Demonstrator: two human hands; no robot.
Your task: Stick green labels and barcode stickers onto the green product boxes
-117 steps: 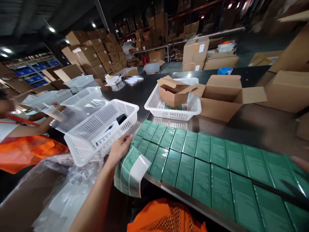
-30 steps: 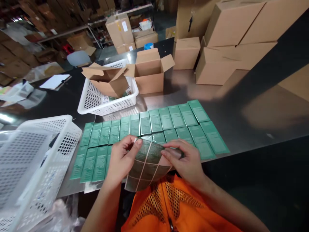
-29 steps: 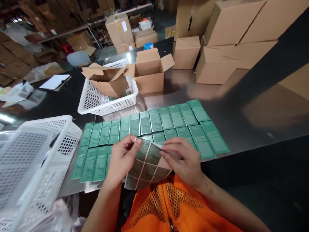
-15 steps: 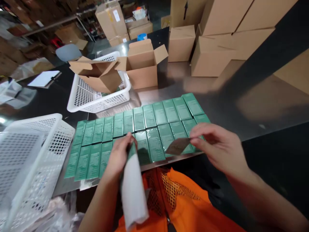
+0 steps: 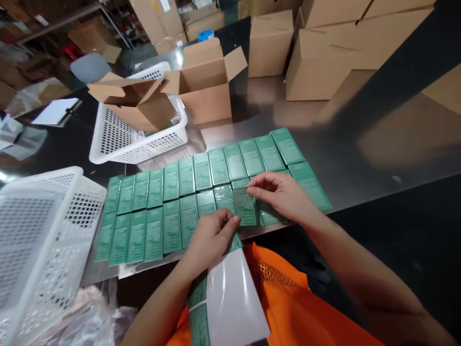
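At 7 o'clock, grasping the sheet point(image 5: 234, 295) with the left hand point(image 5: 212, 235), white side trailing toward 6. At 4, pinching a label point(image 5: 245, 207) by its edge with the right hand point(image 5: 284, 194), over the boxes point(image 5: 188, 223). Facing a basket point(image 5: 134, 154) at 10, a carton point(image 5: 208, 106) at 11.

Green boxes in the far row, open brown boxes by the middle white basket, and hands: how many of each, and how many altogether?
Green boxes in the far row: 12
Open brown boxes: 2 (one in the basket, one beside it)
Hands: 2 (left hand, right hand)
Total: 16
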